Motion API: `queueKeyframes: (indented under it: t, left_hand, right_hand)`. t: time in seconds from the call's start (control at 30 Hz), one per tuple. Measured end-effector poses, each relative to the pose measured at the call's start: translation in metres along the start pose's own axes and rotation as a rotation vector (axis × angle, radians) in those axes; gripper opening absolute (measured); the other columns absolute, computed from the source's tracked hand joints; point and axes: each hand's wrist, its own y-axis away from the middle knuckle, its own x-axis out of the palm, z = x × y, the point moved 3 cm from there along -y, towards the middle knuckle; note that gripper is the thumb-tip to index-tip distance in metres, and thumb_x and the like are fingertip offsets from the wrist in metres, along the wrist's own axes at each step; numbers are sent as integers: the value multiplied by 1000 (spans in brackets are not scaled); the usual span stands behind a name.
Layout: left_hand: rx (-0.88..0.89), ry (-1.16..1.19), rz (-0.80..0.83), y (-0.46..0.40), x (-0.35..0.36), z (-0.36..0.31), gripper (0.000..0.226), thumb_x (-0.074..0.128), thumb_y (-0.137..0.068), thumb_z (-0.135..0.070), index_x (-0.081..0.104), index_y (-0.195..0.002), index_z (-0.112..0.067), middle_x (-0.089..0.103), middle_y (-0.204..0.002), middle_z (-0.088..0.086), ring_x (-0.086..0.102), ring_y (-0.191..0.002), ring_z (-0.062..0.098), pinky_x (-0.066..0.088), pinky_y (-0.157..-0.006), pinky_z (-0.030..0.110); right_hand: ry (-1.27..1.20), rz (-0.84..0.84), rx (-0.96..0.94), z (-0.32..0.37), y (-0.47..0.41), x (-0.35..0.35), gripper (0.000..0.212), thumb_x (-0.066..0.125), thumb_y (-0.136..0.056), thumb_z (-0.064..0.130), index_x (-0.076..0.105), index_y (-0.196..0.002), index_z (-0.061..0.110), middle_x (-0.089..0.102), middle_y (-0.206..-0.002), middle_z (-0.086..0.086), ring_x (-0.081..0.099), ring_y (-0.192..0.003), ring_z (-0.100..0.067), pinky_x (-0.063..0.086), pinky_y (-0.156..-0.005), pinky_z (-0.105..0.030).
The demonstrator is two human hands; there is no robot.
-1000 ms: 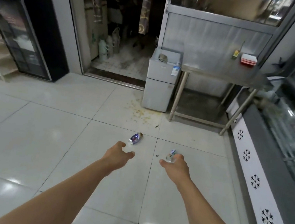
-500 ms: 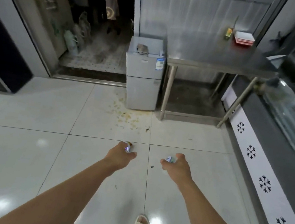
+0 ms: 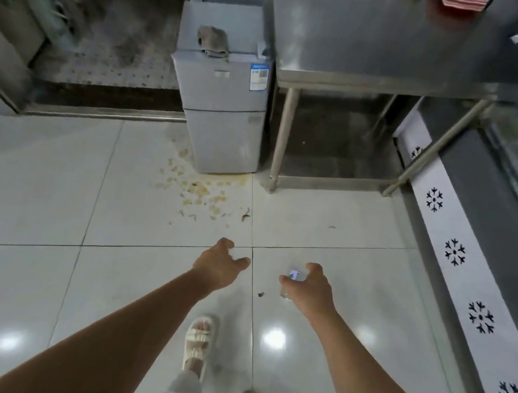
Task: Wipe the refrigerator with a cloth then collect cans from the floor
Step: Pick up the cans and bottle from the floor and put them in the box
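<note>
While both arms reach down over the tiled floor, the right hand has thumb and fingers curled around a small can, mostly hidden. Left hand is curled too; can't tell if it holds anything. Cloth lies on the small refrigerator, beside the steel table.

The view has closed in on the small refrigerator and tipped down — both sandalled feet now show. The blue can that lay on the floor ahead is hidden under the left hand; the right hand now covers most of the clear can.
</note>
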Motion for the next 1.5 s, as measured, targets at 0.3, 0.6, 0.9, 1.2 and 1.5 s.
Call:
queueKeyframes:
  t: [0.3,0.6,0.9,1.2,1.5]
  left_hand:
    - [68,-222,108,-139,24,-31,51,58,-85,-35,42,-130,-15,55,-87,-6,47,-90,17,34,-74,25]
    - [42,-312,232,-255,125,-5,51,58,-85,-32,41,-130,-16,61,-120,5,55,-110,26,46,-91,35]
    - [35,-426,221,-391,225,84,49,57,-86,-33,41,-130,-17,61,-112,3,53,-109,24,42,-86,31]
    - [42,-516,218,-498,291,196,53,57,-85,-33,38,-132,-18,60,-114,5,55,-105,24,42,-84,31]
    - [34,-540,219,-532,297,257,55,57,-86,-35,36,-133,-17,56,-128,7,52,-115,26,40,-87,33]
  right_hand:
    - [-76,-101,222,-21,-101,26,64,69,-80,30,39,-131,7,50,-125,-12,47,-117,-26,33,-81,-24]
    - [-83,-104,353,-117,-215,50,69,67,-80,28,34,-138,9,47,-135,-14,46,-123,-27,31,-82,-23]
    - [-32,-109,349,-237,-363,119,68,67,-81,30,34,-137,8,48,-130,-15,49,-118,-27,33,-78,-23]
    - [78,-243,324,-329,-477,217,73,68,-80,32,31,-136,5,40,-132,-19,41,-122,-34,40,-94,-38]
    - [85,-331,353,-367,-518,264,68,69,-78,26,33,-128,-4,50,-122,-24,49,-109,-39,46,-86,-43]
